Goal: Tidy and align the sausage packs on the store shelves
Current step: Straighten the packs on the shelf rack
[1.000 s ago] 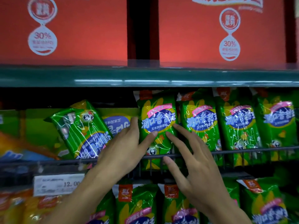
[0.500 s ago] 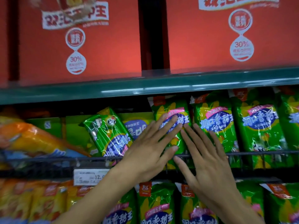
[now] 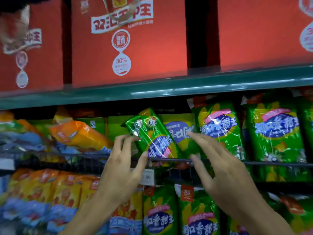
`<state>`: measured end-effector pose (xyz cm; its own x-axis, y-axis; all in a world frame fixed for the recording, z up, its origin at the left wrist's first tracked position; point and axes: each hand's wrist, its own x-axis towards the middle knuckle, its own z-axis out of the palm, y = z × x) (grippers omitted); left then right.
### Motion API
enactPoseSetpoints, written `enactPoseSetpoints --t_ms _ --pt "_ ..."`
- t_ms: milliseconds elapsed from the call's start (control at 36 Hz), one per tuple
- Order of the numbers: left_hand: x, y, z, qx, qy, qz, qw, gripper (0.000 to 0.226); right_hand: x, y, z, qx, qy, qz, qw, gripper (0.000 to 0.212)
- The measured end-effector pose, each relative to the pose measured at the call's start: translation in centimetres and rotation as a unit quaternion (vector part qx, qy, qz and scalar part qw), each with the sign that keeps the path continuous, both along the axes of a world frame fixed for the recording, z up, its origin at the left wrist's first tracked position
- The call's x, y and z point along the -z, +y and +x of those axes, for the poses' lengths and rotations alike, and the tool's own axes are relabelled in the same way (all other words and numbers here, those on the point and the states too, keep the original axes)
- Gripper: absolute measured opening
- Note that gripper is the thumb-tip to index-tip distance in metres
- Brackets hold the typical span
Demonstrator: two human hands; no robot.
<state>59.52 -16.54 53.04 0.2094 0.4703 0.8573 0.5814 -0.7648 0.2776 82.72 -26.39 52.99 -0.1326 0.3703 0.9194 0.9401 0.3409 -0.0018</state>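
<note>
Red cartons are seen at twelve o'clock above upright green packs, while the tilted sausage pack, centred behind the wire rail, is flanked by the spread-fingered left hand touching it and the open right hand.

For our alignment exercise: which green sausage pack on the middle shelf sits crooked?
The tilted green pack between the two hands, leaning left with its cartoon eyes at the top; the upright green packs to its right stand straight.

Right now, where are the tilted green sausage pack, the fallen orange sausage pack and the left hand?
tilted green sausage pack (image 3: 152, 134), head view, middle of its front
fallen orange sausage pack (image 3: 76, 134), head view, its orange body
left hand (image 3: 122, 168), head view, back of the hand
</note>
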Motion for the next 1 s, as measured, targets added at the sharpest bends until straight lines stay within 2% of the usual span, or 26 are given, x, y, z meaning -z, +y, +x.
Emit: enactPoseSetpoints --t_ms 83,167,250,306,472,556,639,750,833,917,1000 --pt "-0.5 0.2 -0.3 -0.009 0.008 -0.057 0.998 0.055 -1.8 1.1 -2.4 0.003 0.052 -0.085 0.995 0.056" --pt "-1.2 0.2 -0.4 -0.02 0.058 -0.108 0.992 0.07 -3.6 2.7 -3.7 0.093 0.036 -0.156 0.983 0.056" --pt "-2.4 0.3 -0.8 -0.041 0.107 -0.117 0.987 0.086 -4.5 4.4 -4.2 0.17 0.036 -0.226 0.958 0.049" --pt "-2.9 0.7 -1.1 -0.043 0.115 -0.119 0.985 0.09 -4.8 5.2 -4.3 0.175 0.053 -0.242 0.953 0.049" --pt "-1.8 0.8 -0.8 0.055 0.036 -0.115 0.991 0.081 -4.2 5.0 -4.3 0.14 0.114 -0.129 0.975 0.039" --pt "-1.0 1.2 -0.7 0.14 -0.064 -0.105 0.983 0.06 -2.7 4.2 -4.2 0.115 0.127 -0.033 0.985 0.038" --pt "-0.7 1.3 -0.5 0.197 -0.186 -0.096 0.958 0.031 -1.2 3.7 -4.8 0.062 0.151 0.03 0.986 0.038" --pt "-0.9 0.2 0.1 0.295 -0.324 -0.106 0.893 0.038 -0.4 3.3 -5.4 -0.001 0.166 0.105 0.981 0.039" --pt "-1.3 0.1 0.0 0.369 -0.341 -0.104 0.858 0.051 -1.0 2.6 -5.9 -0.031 0.176 0.159 0.971 0.036" --pt "-1.9 -0.4 -0.7 0.407 -0.315 -0.113 0.85 0.067 -1.4 1.4 -6.5 -0.081 0.214 0.195 0.954 0.036" --pt "-1.9 -2.0 -1.1 0.416 -0.296 -0.088 0.855 0.038 -1.3 0.2 -7.1 -0.122 0.23 0.207 0.943 0.034"
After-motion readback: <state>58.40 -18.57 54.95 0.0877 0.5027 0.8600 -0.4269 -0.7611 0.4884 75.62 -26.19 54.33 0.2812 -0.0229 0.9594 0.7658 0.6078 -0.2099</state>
